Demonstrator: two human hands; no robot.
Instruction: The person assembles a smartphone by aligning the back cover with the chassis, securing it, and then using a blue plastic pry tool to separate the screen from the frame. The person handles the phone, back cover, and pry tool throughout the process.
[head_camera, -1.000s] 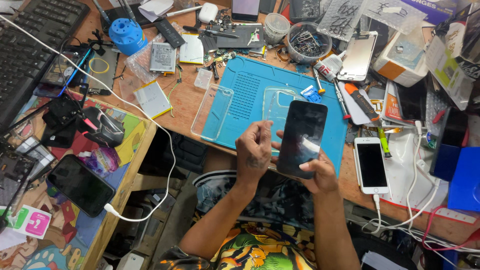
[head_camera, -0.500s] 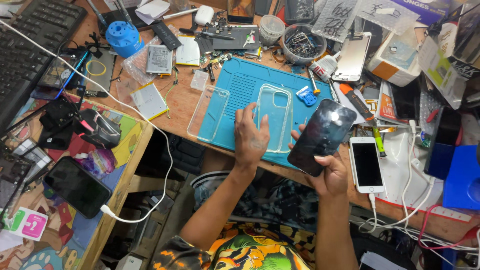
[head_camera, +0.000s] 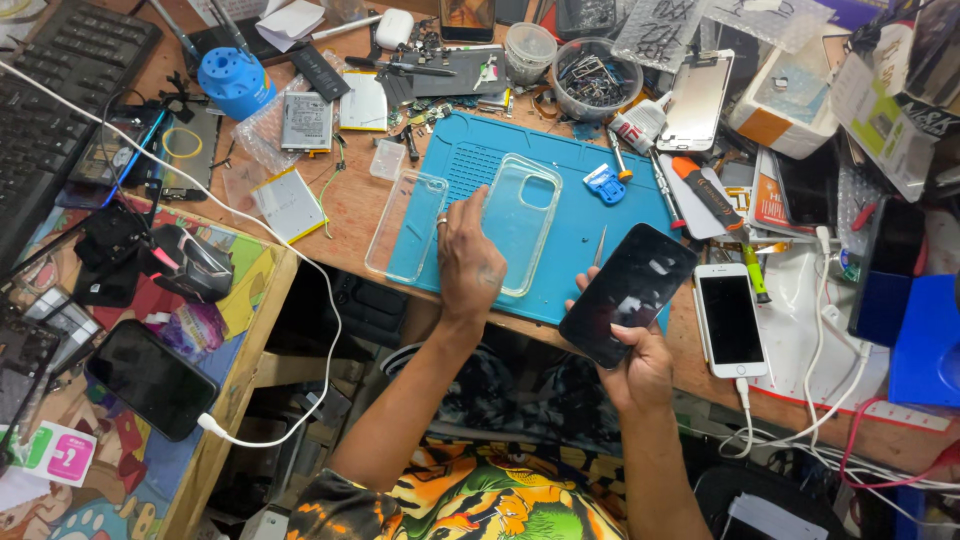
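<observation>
The left hand (head_camera: 470, 262) lies flat, fingers spread and loose, palm down on the blue rubber work mat (head_camera: 590, 225) that covers the middle of the cluttered wooden counter (head_camera: 345, 205); its fingertips touch the left edge of a clear, soft plastic phone case (head_camera: 522, 222) that rests open side up on the mat, and it grips nothing. Just left of that hand a second transparent case (head_camera: 405, 225) lies half on the mat and half on the bare wood. The right hand (head_camera: 640, 365) is closed around the lower end of a black, glossy-screened smartphone (head_camera: 628, 292), thumb across its face, holding it tilted above the near right corner of the mat, at the counter's front edge. Beside it to the right a white smartphone (head_camera: 731, 325) with a dark screen lies flat on the counter, a white cable plugged into its bottom. A round clear plastic tub of small metal parts (head_camera: 596, 78) stands beyond the mat, and a black smartphone (head_camera: 150, 378) on a charging cable rests on the lower side table at far left.
</observation>
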